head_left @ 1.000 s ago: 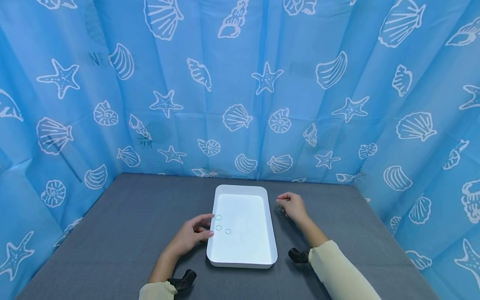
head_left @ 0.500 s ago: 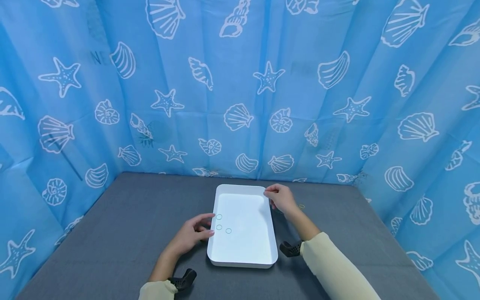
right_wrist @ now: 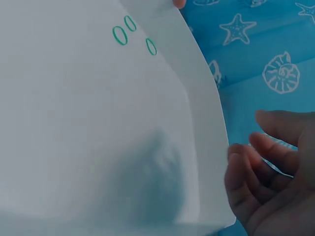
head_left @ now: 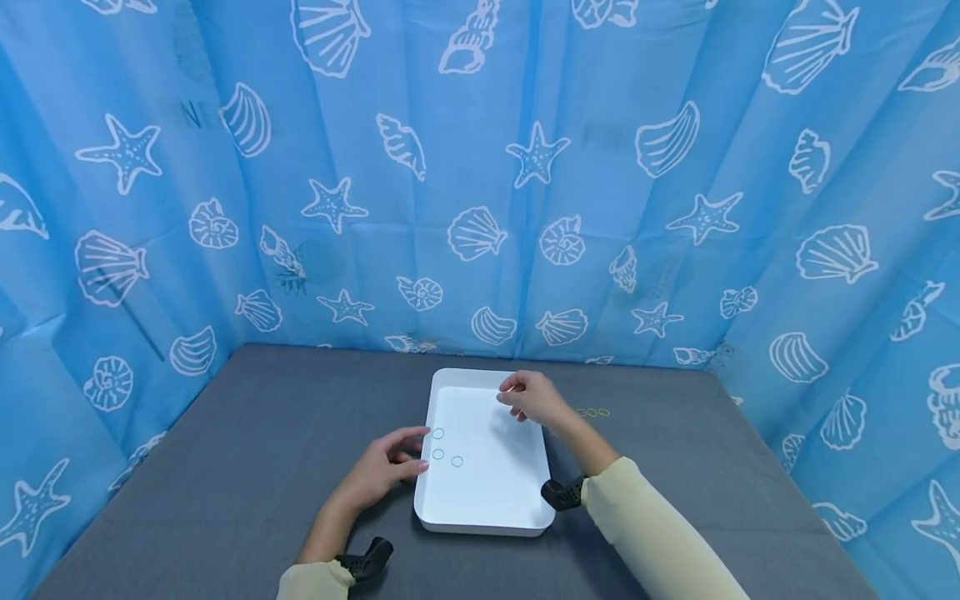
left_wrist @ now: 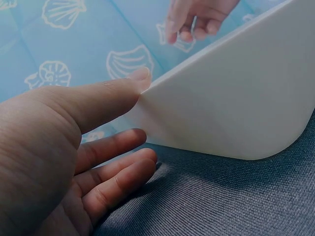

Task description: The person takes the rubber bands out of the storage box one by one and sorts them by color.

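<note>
A white rectangular tray (head_left: 484, 527) lies on the grey cloth. My left hand (head_left: 392, 463) is at its left side; in the left wrist view the thumb (left_wrist: 140, 74) touches the rim and the other fingers are loosely bent below. Three thin green rings (right_wrist: 120, 35) lie inside the tray near that side. My right hand (head_left: 532, 398) hovers over the tray's far right part with bent fingers, casting a shadow on the tray floor. No ring shows between its fingertips, and I cannot tell whether something thin is pinched there.
Several yellow rings (head_left: 593, 412) lie in a row on the grey cloth (head_left: 675, 467), right of the tray and partly behind the right forearm. A blue curtain (head_left: 420, 250) with white shells and starfish stands behind and at both sides.
My right hand has left the cloth beside the tray, where a green ring showed at its fingers, and has moved left over the tray. Yellow rings have come into view. My left hand stays put.
</note>
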